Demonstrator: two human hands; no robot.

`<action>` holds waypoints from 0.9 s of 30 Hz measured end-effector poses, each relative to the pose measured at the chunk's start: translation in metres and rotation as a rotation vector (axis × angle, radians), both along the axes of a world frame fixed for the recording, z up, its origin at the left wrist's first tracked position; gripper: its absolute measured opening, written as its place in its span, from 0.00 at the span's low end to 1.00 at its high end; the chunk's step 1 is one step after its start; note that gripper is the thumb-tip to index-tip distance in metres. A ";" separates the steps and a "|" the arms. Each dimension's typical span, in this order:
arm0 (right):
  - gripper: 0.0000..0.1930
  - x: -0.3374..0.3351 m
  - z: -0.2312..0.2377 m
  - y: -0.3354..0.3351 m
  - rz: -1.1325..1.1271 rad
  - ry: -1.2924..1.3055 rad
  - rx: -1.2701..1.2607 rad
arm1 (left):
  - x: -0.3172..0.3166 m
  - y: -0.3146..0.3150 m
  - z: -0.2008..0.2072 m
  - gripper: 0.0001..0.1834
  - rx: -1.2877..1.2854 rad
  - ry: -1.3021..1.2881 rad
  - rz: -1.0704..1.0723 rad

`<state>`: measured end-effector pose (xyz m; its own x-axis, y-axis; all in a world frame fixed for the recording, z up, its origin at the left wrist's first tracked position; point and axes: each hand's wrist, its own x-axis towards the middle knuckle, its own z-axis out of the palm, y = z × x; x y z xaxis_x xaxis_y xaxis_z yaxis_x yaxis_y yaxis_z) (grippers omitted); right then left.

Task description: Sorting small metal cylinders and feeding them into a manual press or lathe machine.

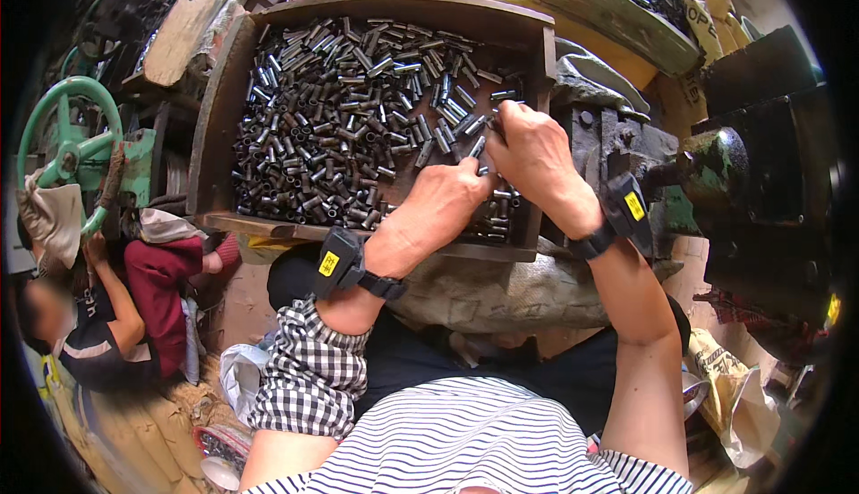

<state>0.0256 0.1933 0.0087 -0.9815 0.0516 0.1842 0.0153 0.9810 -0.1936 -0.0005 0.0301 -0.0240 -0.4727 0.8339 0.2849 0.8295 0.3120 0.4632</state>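
Note:
A shallow wooden tray (217, 109) holds a heap of short metal tubes (313, 127), some shiny, others dark. Above the tray's right part, my left hand (447, 197) pinches a short shiny metal tube (478, 147) between thumb and finger. My right hand (540, 149) is just beside it, fingers curled together and nearly meeting the left fingertips. What the right fingers hold is hidden from this view. Several loose tubes (459, 105) lie more thinly spread near both hands. Both wrists wear black straps with boxy devices.
A dark, greasy machine (761, 172) stands close on the right. Behind the tray is a wooden trough (617, 11) of metal pieces. At left, another person (98, 315) sits by a green handwheel (67, 149). Sacking (501, 293) hangs below the tray's near edge.

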 end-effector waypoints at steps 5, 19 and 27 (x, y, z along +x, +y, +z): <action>0.09 0.056 0.023 0.009 0.017 0.060 -0.467 | -0.001 0.012 0.002 0.06 -0.150 0.102 -0.039; 0.05 0.095 0.015 0.015 -0.198 -0.112 -1.194 | 0.003 0.016 0.010 0.07 0.121 -0.118 -0.009; 0.07 0.097 0.006 0.023 -0.256 -0.165 -1.530 | 0.008 0.013 0.020 0.09 0.387 -1.536 0.073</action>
